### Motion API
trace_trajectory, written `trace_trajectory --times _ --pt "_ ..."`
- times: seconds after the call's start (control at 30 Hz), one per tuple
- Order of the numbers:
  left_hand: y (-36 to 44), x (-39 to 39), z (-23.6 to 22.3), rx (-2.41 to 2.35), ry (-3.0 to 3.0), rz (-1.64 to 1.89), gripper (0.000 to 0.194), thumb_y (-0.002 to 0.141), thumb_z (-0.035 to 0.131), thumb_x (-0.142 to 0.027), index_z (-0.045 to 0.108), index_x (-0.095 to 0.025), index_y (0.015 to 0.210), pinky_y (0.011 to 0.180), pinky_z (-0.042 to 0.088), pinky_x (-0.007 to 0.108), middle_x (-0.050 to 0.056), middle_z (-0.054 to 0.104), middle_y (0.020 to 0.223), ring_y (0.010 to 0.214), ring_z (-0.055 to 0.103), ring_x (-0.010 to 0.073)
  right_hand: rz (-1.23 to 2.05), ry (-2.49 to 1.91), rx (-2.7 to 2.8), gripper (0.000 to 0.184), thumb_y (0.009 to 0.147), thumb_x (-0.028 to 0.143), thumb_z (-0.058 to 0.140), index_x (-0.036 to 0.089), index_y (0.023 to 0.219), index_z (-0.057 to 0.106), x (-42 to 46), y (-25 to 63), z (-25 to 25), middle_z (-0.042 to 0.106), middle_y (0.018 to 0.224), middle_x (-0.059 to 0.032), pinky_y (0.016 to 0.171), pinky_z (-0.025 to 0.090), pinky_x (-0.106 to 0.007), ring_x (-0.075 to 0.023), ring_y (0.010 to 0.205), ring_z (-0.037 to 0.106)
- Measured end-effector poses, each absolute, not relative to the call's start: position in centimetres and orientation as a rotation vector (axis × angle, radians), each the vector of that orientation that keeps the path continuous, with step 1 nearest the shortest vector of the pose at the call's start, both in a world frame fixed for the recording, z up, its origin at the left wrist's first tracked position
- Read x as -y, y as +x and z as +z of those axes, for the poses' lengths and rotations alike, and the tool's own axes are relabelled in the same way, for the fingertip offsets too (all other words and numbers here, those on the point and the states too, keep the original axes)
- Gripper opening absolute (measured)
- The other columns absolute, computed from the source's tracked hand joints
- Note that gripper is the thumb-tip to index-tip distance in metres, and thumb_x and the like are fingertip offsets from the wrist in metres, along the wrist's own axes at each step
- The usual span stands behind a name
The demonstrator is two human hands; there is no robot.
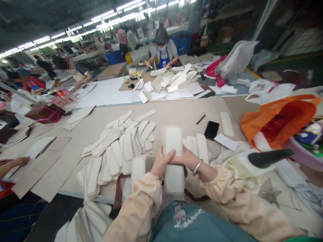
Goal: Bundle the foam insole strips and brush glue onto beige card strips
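In front of my body, both hands meet around a cream rounded-rectangle panel (pixel 173 137). My left hand (pixel 161 162) grips its left side with the thumb across it. From the right, my right hand (pixel 186 156) closes on the same panel, its fingers partly hidden. Just below my hands lies another cream rounded panel surface (pixel 174 179); whether it belongs to the held piece I cannot tell. A row of similar panels (pixel 138 169) stands beside my left wrist, and a few more panels (pixel 202 144) lie beyond my right wrist.
A heap of cream panels (pixel 126 146) spreads left, with more panels (pixel 84 222) below the table edge. Rightward are a black phone (pixel 211 130), a pen (pixel 201 119), an orange bag (pixel 277 117) and a black-nozzled bottle (pixel 267 158). A co-worker (pixel 165 53) sits opposite.
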State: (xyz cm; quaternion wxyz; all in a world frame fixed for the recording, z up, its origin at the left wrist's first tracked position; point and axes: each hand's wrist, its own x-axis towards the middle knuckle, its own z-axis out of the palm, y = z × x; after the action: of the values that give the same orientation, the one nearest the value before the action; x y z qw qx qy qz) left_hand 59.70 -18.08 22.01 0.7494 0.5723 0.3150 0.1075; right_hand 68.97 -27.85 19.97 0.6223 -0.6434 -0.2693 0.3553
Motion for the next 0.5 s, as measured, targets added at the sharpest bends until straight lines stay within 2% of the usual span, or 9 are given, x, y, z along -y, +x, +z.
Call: trace_trajectory --times 0.13,0.27,0.37,0.5 --pt "55.6 17.8 22.1 -0.646 0.834 0.110 0.070 0.073 0.057 -0.064 0.059 -0.011 0.119 0.097 0.047 0.049 0.017 0.067 0.111 0.113 0.058 0.0353 0.714 -1.746 0.833 0.095 0.057 0.050 0.081 0.016 0.136 0.040 28.4 67.0 24.3 0.060 0.120 -0.0117 0.094 0.047 -0.044 -0.0288 0.107 0.057" --pt "52.1 16.4 23.0 -0.394 0.671 0.155 0.074 0.075 0.045 -0.072 0.064 -0.013 0.115 0.105 0.037 0.053 0.016 0.065 0.117 0.125 0.048 0.0362 0.765 -1.641 1.063 0.083 0.072 0.050 0.071 0.022 0.142 0.035 29.5 65.3 28.8 0.059 0.118 -0.0091 0.083 0.051 -0.036 -0.0215 0.095 0.060" --pt "50.2 16.6 24.3 -0.095 0.588 0.138 0.078 0.080 0.033 -0.073 0.063 -0.013 0.120 0.109 0.029 0.054 0.016 0.058 0.128 0.132 0.039 0.0361 0.811 -1.609 1.003 0.083 0.074 0.047 0.071 0.019 0.143 0.035 30.4 63.7 30.6 0.057 0.119 -0.0107 0.072 0.053 -0.030 -0.0187 0.091 0.060" --pt "48.8 17.9 26.4 0.085 0.530 0.105 0.077 0.082 0.027 -0.072 0.060 -0.017 0.125 0.111 0.024 0.053 0.013 0.052 0.137 0.135 0.033 0.0351 0.849 -1.584 0.955 0.078 0.073 0.043 0.071 0.013 0.139 0.042 31.4 61.6 32.2 0.056 0.119 -0.0129 0.069 0.053 -0.027 -0.0186 0.092 0.061"
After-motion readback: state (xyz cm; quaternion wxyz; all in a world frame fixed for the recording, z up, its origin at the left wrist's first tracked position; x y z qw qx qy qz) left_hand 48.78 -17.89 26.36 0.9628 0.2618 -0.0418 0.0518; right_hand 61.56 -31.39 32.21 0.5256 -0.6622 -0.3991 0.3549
